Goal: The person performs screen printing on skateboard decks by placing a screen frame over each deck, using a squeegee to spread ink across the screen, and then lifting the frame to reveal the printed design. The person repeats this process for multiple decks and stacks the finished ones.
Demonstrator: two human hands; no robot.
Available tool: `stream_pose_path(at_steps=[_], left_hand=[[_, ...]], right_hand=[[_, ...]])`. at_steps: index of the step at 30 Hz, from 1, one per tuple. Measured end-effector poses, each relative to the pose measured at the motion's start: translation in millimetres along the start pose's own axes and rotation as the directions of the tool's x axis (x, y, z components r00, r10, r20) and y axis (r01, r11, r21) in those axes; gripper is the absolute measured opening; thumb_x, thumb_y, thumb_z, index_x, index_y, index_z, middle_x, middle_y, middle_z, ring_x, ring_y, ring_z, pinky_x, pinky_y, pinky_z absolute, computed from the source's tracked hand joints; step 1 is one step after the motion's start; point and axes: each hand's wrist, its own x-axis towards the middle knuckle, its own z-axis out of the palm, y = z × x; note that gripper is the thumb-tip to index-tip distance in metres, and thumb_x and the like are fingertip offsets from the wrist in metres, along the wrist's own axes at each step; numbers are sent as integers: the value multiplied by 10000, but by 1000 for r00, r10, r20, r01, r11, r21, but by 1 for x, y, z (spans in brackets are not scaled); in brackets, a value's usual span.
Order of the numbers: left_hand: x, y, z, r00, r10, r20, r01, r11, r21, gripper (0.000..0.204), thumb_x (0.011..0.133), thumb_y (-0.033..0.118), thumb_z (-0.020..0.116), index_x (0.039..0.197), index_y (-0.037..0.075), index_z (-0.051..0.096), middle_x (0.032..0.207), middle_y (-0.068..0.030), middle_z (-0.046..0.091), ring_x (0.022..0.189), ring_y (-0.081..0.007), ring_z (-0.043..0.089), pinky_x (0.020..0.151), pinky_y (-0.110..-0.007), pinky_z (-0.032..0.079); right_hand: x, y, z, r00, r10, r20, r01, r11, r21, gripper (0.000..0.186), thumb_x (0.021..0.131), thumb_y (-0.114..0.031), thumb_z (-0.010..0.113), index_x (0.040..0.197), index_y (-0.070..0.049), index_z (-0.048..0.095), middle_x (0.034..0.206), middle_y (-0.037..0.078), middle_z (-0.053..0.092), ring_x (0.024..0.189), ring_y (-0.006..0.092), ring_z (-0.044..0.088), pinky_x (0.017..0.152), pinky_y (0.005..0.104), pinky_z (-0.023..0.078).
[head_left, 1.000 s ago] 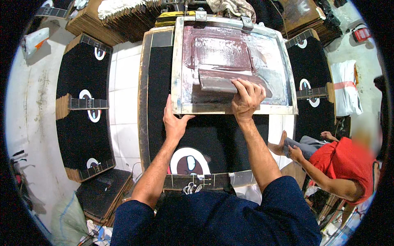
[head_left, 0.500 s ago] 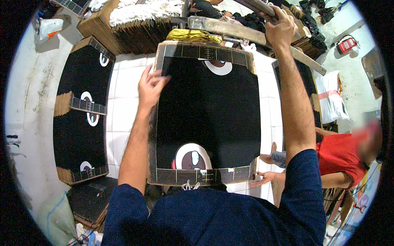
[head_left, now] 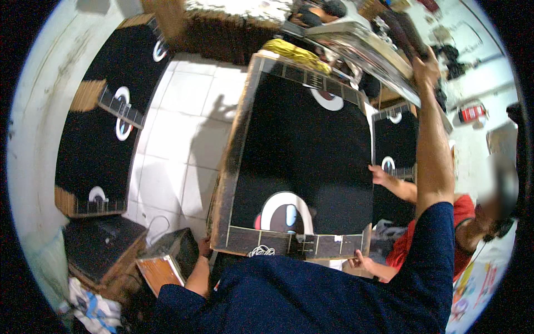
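A large board (head_left: 300, 247) covered with black fabric (head_left: 303, 145) lies before me, printed with white-ringed eye shapes at its near and far ends. My right arm reaches to the far right, where my right hand (head_left: 426, 69) is closed round the end of a long dark bar (head_left: 405, 30); motion blurs its far part. Low at the near left corner of the board is my left hand (head_left: 205, 247), its fingers mostly hidden beside the edge. A co-worker in red has one hand (head_left: 379, 176) at the board's right edge and another hand (head_left: 360, 263) at its near right corner.
Stacked boards with similar black fabric (head_left: 92, 150) stand at the left, and more black fabric (head_left: 394, 139) shows at the right. A yellow cloth bundle (head_left: 295, 54) lies beyond the board. A framed panel (head_left: 361, 47) rests at the far right. A fire extinguisher (head_left: 471, 113) is by the wall.
My left hand has dropped from beside the board's far left edge to its near left corner. My right hand has moved right with the bar. The co-worker has reached the board's right side.
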Motion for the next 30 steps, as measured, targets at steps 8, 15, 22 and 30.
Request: stream_pose_path(at_steps=[8, 15, 22, 30], left_hand=[[-51, 88, 16, 990, 6, -141, -3, 1000, 24, 282, 1002, 322, 685, 1184, 132, 788, 1122, -186, 764, 1087, -340, 705, 927, -444, 539], [-81, 125, 16, 958, 8, -288, 120, 898, 423, 429, 1048, 287, 583, 1474, 243, 587, 1076, -168, 745, 1037, -365, 679, 862, -505, 545], [-69, 107, 20, 938, -10, -348, 162, 897, 410, 465, 987, 201, 662, 1448, 190, 602, 1077, -220, 742, 926, -409, 705, 771, -507, 562], [-48, 165, -33, 899, 234, -370, -79, 918, 390, 323, 925, 189, 717, 1192, 8, 743, 1013, -218, 756, 942, -426, 717, 801, -491, 570]], right_hand=[[33, 40, 14, 990, -142, 13, 142, 973, -182, 589, 873, -571, 731, 1367, -255, 669, 1150, 123, 763, 990, 308, 748, 862, 425, 567], [54, 56, 17, 985, -166, -37, 165, 986, -38, 503, 910, -381, 763, 1331, -119, 677, 1153, 89, 766, 930, 238, 713, 845, 374, 537], [63, 65, 26, 992, -118, -52, 122, 990, 75, 475, 931, -366, 742, 1299, -71, 687, 1165, 77, 764, 976, 209, 701, 867, 372, 528], [83, 87, 34, 987, -159, 12, 158, 984, 79, 537, 880, -429, 743, 1332, -144, 690, 1193, 67, 760, 1025, 264, 702, 914, 376, 518]])
